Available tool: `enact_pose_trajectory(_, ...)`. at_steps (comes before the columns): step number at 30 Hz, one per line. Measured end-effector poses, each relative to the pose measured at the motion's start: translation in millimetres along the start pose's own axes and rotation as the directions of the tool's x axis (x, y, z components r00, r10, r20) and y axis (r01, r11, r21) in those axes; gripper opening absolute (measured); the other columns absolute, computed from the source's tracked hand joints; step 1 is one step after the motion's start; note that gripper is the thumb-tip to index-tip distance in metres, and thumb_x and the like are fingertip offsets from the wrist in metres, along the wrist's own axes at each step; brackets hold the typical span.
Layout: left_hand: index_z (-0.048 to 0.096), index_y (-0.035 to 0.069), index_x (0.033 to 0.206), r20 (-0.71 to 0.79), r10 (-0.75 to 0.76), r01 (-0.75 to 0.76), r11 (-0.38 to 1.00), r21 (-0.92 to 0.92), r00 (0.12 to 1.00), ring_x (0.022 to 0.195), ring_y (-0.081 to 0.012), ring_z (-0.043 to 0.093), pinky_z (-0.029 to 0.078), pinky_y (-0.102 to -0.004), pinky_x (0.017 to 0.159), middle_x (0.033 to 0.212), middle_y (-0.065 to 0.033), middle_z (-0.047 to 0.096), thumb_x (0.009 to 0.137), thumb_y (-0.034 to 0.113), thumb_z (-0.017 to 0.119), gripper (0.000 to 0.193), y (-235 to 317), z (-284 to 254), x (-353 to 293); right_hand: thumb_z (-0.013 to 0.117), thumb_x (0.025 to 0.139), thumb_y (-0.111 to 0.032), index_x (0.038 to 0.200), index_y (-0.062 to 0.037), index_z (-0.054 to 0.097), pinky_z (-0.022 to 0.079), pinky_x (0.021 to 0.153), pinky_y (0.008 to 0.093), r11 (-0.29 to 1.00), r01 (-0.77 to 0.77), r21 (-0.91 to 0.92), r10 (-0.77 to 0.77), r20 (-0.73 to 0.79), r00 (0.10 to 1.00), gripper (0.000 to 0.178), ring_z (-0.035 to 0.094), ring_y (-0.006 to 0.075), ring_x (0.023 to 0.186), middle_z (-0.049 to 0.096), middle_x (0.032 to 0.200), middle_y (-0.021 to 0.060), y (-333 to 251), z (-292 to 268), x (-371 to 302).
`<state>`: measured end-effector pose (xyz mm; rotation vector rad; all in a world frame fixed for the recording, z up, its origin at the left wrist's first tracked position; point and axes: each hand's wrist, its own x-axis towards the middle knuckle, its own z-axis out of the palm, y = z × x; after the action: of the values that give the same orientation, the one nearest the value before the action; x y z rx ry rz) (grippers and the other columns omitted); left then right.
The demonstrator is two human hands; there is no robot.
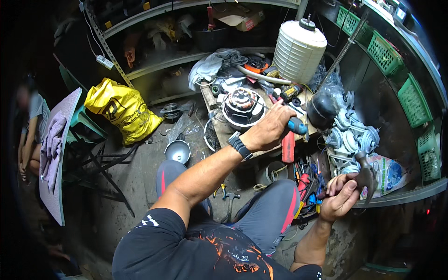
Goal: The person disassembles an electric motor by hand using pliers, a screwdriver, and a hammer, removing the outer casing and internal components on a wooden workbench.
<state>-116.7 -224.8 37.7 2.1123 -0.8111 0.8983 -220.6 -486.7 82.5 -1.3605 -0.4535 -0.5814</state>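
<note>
My left hand [273, 122], with a watch on its wrist, is closed around a screwdriver [297, 126] with a blue and black handle. Most of its shaft is hidden by the fingers. Just beyond that hand, a round motor [242, 106] with an open wound top rests on the low worktable [267, 148]. Off to the right, my right hand [343, 197] grips a dark claw hammer [366, 176] close to its head. The hammer is held in the air in front of a pile of pale blue-grey plastic fan parts [351, 137].
A white ribbed tank [299, 49] stands behind the worktable, beside a dark round housing [323, 108]. Hand tools [308, 184] crowd the floor by my right knee. At left are a yellow bag [122, 112] and a tilted tabletop [59, 154], with a person [35, 126] beyond.
</note>
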Motion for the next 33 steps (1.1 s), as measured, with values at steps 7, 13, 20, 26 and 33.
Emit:
enact_pose_trajectory(7, 0.050, 0.006, 0.131, 0.018, 0.021, -0.021, 1.000, -0.022, 1.000, 0.132, -0.0460, 0.052, 0.030, -0.0593, 0.123, 0.124, -0.0198, 0.056, 0.083, -0.005, 0.072, 0.054, -8, 3, -7, 0.045, 0.114, -0.041, 0.124, 0.0066, 0.052, 0.033, 0.051, 0.0243, 0.980, 0.171, 0.102, -0.171, -0.010, 0.985, 0.049, 0.038, 0.0106, 0.058, 0.043, 0.076, 0.0028, -33, 16, -1)
enact_pose_trajectory(13, 0.050, 0.006, 0.129, 0.025, -0.004, 0.005, 0.999, -0.035, 1.000, 0.133, -0.0476, 0.051, 0.035, -0.0550, 0.119, 0.126, -0.0211, 0.056, 0.083, -0.006, 0.070, 0.052, 0, 1, 0, 0.047, 0.111, -0.049, 0.109, -0.0002, 0.050, 0.029, 0.049, 0.0261, 0.904, 0.391, 0.172, -0.350, -0.225, 0.909, 0.049, 0.034, 0.0111, 0.056, 0.038, 0.075, 0.0019, -83, -14, 30)
enact_pose_trajectory(20, 0.051, 0.007, 0.128, 0.050, -0.026, 0.029, 0.998, -0.049, 0.998, 0.127, -0.0472, 0.052, 0.031, -0.0581, 0.122, 0.118, -0.0192, 0.057, 0.084, -0.005, 0.067, 0.048, -1, 0, -7, 0.052, 0.106, -0.040, 0.086, -0.0083, 0.045, 0.025, 0.056, 0.0301, 0.855, 0.510, -0.092, -0.503, -0.386, 0.773, 0.038, 0.028, 0.0126, 0.059, 0.032, 0.071, 0.0003, -103, -25, 40)
enact_pose_trajectory(26, 0.053, 0.005, 0.130, 0.070, 0.011, -0.010, 1.000, -0.013, 0.998, 0.125, -0.0432, 0.055, 0.026, -0.0605, 0.124, 0.117, -0.0179, 0.058, 0.090, 0.002, 0.062, 0.041, -6, 9, 3, 0.043, 0.112, -0.036, 0.102, -0.0063, 0.062, 0.049, 0.056, 0.0338, 0.925, 0.301, -0.233, -0.369, -0.356, 0.859, 0.037, 0.053, 0.0186, 0.061, 0.060, 0.080, 0.0045, 66, 7, -18)
enact_pose_trajectory(33, 0.051, 0.007, 0.131, 0.082, -0.041, 0.041, 0.999, -0.004, 0.996, 0.120, -0.0430, 0.053, 0.026, -0.0641, 0.123, 0.115, -0.0163, 0.056, 0.089, -0.004, 0.060, 0.045, -7, 18, -11, 0.039, 0.116, -0.028, 0.108, 0.0012, 0.049, 0.031, 0.047, 0.0242, 0.983, 0.134, 0.126, -0.116, -0.142, 0.983, 0.032, 0.034, 0.0090, 0.054, 0.037, 0.072, 0.0010, 0, -18, 16)
